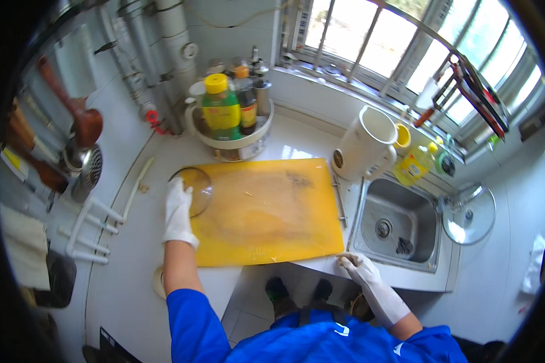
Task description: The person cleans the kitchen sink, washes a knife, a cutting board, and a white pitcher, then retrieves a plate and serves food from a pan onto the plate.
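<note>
A yellow cutting board [263,218] lies on the white counter with small scraps on it. My left hand [178,211], in a white glove, is at a clear round glass bowl or lid [202,195] over the board's upper left corner; its fingers are at the rim and seem to grip it. Beside the board's lower right corner is my right hand [359,267], also gloved in white, with curled fingers near the counter's edge. Whether that hand holds anything cannot be made out.
A round tray [236,144] of bottles stands behind the board. To the right are a white plastic pitcher [365,145], a steel sink [397,218], a yellow detergent bottle [413,165] and a glass pot lid [468,220]. Utensils and a white rack [91,227] line the left wall.
</note>
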Motion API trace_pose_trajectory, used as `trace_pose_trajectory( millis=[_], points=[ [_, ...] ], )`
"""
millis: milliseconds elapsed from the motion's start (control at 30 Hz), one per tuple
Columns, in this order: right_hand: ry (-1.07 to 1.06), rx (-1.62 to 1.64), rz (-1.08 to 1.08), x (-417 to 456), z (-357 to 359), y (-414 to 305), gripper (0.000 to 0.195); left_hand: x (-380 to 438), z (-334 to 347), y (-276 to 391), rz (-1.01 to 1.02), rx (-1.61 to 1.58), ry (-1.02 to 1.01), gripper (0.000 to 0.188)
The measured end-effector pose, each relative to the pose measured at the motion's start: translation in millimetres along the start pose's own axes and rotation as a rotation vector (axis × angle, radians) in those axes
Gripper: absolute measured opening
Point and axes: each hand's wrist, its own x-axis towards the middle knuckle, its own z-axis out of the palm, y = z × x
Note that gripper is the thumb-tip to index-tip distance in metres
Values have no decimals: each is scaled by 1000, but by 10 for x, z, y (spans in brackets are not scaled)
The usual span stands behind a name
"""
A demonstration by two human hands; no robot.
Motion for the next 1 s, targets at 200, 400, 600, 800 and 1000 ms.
trace_pose_trajectory(
  millis=[200,400,600,800,1000],
  points=[
    [120,180,66,34,-140,-36,36,-123,-677,-464,-216,39,3,45],
    [251,209,67,134,-253,-295,33,-403,-907,-1105,-326,191,-79,60],
    [421,34,5,777,-484,-139,33,-415,-1072,-676,-309,-103,76,52],
    [615,-79,146,586,-994,697,36,-2194,-1480,1323,-473,-1211,-484,32],
    [638,-47,429,169,-1507,1991,46,-3593,-810,1972,-1037,-1155,-862,29]
  ],
)
